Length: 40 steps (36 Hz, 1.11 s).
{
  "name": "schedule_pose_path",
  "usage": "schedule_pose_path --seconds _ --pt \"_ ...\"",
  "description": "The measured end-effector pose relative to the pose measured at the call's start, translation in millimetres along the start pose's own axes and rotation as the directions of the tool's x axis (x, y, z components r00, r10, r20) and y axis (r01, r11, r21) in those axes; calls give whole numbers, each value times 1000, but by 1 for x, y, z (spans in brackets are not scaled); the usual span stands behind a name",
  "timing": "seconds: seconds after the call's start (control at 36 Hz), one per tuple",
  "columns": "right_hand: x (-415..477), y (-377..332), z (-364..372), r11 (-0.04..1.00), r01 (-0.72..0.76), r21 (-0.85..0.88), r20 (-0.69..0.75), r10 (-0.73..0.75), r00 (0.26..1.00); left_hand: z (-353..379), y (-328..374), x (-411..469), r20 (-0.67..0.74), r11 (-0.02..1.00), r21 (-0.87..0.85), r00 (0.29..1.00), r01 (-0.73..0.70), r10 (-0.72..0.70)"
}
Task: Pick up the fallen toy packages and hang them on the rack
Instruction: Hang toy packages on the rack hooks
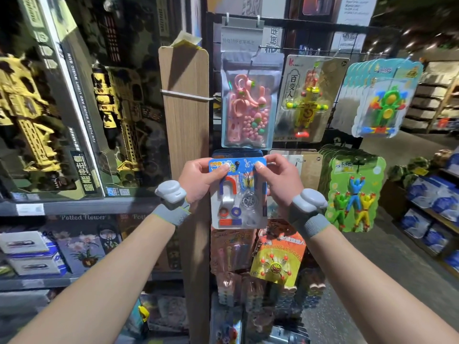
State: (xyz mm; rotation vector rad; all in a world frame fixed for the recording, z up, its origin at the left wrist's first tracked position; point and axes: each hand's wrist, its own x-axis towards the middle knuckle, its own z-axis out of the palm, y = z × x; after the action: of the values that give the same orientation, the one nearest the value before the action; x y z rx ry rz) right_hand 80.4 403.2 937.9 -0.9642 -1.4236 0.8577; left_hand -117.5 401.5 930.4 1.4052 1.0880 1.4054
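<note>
I hold a blue magnet toy package upright in front of the black wire rack. My left hand pinches its top left corner, thumb on the front. My right hand pinches the top right corner the same way. The package's hang hole sits level with a stack of matching blue packages hanging just behind it. Whether the hole is on the hook is hidden by the card.
The rack carries a pink bead pouch, a yellow figure card, green toy cards and climbing-figure cards. A wooden board stands left of it. Boxed toys fill shelves on the left. An aisle floor opens to the right.
</note>
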Motion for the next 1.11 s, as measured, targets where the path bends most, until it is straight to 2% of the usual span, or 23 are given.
schedule_pose_path --seconds 0.19,0.39,0.58,0.81,0.97,1.11 --pt "3 9 -1 998 -30 -61 -17 29 999 4 -2 4 -18 987 158 999 -42 46" --pt "18 15 -5 934 15 -357 -60 -39 997 -4 -9 14 -171 896 436 970 -83 173" --pt "28 3 -3 815 41 -578 -75 -103 992 -4 -9 19 -209 832 549 952 -76 225" --pt "34 -6 -1 697 -24 -717 -108 -77 991 0 -1 22 -264 783 622 940 -6 217" --pt "20 -8 1 700 -42 -713 -166 -111 980 -6 -11 17 -244 803 595 948 -21 206" --pt "3 -5 -2 646 -75 -759 -199 -121 972 -14 -19 7 -235 832 555 955 -22 182"
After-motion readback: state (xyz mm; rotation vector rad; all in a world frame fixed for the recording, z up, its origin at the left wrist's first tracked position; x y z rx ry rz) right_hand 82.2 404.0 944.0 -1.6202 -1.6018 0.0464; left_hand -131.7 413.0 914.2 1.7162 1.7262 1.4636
